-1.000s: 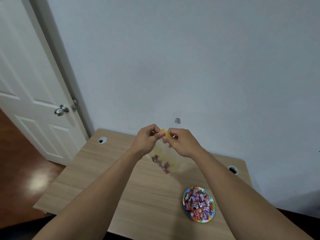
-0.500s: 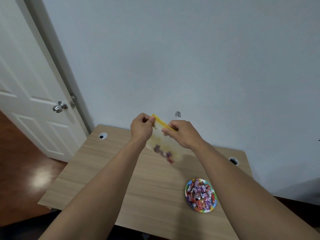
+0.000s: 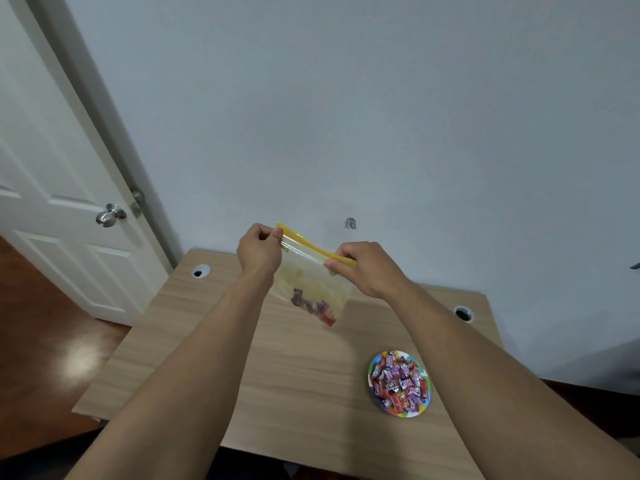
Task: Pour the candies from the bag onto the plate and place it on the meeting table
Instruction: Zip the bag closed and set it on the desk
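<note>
Clear zip bag [image 3: 313,285] held up in the air over the far middle of the wooden table [image 3: 277,382], not touching it. Yellow zip strip [image 3: 313,247] along the top, slanting down from left to right. Left hand [image 3: 258,252] pinching the left end of the strip, fingers [image 3: 277,233] closed on it. Right hand [image 3: 367,268] pinching the right end, fingers closed on the strip too. Strip stretched between both hands; open or sealed, hard to tell at this blur. A few wrapped candies [image 3: 311,306] left in the lower corner of the bag, red and purple, plus pale yellowish patches on the film, maybe print. Round paper plate [image 3: 420,408] with a rainbow rim flat on the table near right, well apart from the bag, heaped with wrapped candies [image 3: 398,384] in red, purple and silver. Right forearm crossing just beside the plate, not covering it. Two cable holes in the table: one far left [image 3: 201,271], one far right [image 3: 463,313]. White panel door [image 3: 52,202] with a metal knob [image 3: 110,214] at left. Plain pale wall [image 3: 346,116] behind, small grey mark [image 3: 350,223] on it just above the bag. Glossy brown floor [image 3: 45,334] at left.
</note>
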Tool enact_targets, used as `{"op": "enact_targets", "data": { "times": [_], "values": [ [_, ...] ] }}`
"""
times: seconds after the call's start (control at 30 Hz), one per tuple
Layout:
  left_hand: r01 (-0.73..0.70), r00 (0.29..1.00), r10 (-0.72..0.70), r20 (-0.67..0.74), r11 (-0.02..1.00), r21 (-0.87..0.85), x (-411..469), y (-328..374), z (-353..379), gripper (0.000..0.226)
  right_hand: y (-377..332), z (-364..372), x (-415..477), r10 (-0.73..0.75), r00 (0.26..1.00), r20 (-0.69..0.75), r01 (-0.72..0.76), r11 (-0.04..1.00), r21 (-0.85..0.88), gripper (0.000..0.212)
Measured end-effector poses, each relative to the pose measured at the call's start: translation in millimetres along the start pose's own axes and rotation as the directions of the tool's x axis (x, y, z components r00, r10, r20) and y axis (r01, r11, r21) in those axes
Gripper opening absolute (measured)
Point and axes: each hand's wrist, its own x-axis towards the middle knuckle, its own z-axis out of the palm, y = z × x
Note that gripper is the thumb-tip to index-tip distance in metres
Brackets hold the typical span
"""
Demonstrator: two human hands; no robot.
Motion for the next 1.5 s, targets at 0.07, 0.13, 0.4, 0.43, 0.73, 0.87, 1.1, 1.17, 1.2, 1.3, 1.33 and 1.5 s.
{"op": "enact_targets", "data": {
  "times": [0.07,0.13,0.4,0.43,0.73,0.87,1.1,1.17,1.2,1.3,1.33,1.5],
  "values": [
    [0.008,1.0,-0.008,-0.001,1.0,-0.002,3,-5,-1,0.027,4,1,0,0.01,1.0,0.004,-0.01,1.0,-0.01,0.031],
    [0.018,1.0,-0.018,-0.006,1.0,-0.005,6,-10,-1,0.026,9,5,1,0.014,1.0,0.011,-0.013,1.0,-0.016,0.032],
    [0.062,0.998,-0.063,-0.005,0.998,-0.03,13,-39,-2,0.027,31,17,2,0.019,0.999,0.038,-0.017,0.998,-0.054,0.036],
    [0.068,0.998,-0.068,0.0,0.997,-0.028,13,-43,-1,0.027,35,19,2,0.021,0.999,0.038,-0.019,0.998,-0.067,0.038],
    [0.127,0.991,-0.129,0.042,0.991,0.041,8,-88,-6,0.023,63,41,4,0.027,0.996,0.087,-0.009,0.978,-0.207,0.055],
    [0.184,0.975,-0.195,0.107,0.977,0.108,-1,-127,-23,0.024,76,67,-5,0.045,0.986,0.159,0.003,0.957,-0.289,0.056],
    [0.272,0.941,-0.299,0.161,0.947,0.171,-18,-185,-54,0.027,100,132,-29,0.111,0.946,0.303,0.002,0.936,-0.352,0.063],
    [0.302,0.927,-0.336,0.168,0.932,0.201,-19,-197,-60,0.029,106,147,-32,0.109,0.941,0.32,0.022,0.925,-0.379,0.068],
    [0.312,0.92,-0.351,0.172,0.924,0.22,-18,-204,-62,0.028,110,155,-33,0.101,0.941,0.322,0.029,0.927,-0.375,0.067],
    [0.331,0.905,-0.387,0.178,0.902,0.277,-16,-221,-70,0.026,120,176,-35,0.083,0.924,0.372,0.038,0.951,-0.306,0.053],
    [0.332,0.904,-0.391,0.176,0.898,0.289,-15,-226,-72,0.025,124,182,-35,0.095,0.914,0.395,0.019,0.961,-0.277,0.046],
    [0.368,0.889,-0.433,0.148,0.868,0.333,-5,-239,-74,0.011,145,200,-35,0.194,0.896,0.398,-0.153,0.979,-0.132,0.021]
  ]
}}
